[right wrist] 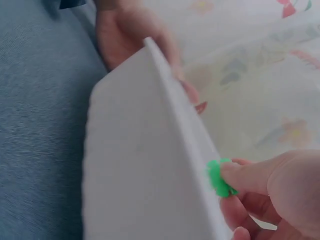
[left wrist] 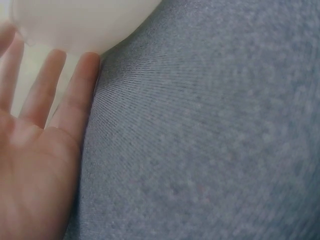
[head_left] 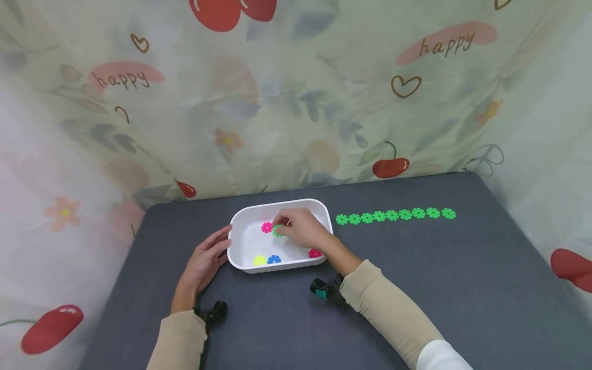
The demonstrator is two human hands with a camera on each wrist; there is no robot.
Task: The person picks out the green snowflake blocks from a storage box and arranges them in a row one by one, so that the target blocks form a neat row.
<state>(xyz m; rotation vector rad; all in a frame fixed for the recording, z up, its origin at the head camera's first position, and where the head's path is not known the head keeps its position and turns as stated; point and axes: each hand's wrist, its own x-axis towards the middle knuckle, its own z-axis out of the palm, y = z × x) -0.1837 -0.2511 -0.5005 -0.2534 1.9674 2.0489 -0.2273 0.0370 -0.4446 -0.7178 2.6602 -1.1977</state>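
Note:
A white tray (head_left: 242,241) sits on the dark table. My left hand (head_left: 205,262) touches its left end with fairly straight fingers, and in the left wrist view those fingertips (left wrist: 90,62) meet the tray's wall (left wrist: 85,25). Over the tray, my right hand (head_left: 302,228) pinches a green snowflake disc (right wrist: 220,177) between thumb and fingers. Inside the tray lie a pink disc (head_left: 266,227), a yellow disc (head_left: 260,260), a blue disc (head_left: 274,259) and a red-pink disc (head_left: 315,253). The right hand hides part of the tray's floor.
To the right of the tray runs a row of several green snowflake discs (head_left: 392,215) on the table (head_left: 416,288). A patterned curtain (head_left: 296,103) hangs behind the table. Each wrist wears a black device, one of them the right wrist's camera (head_left: 324,289).

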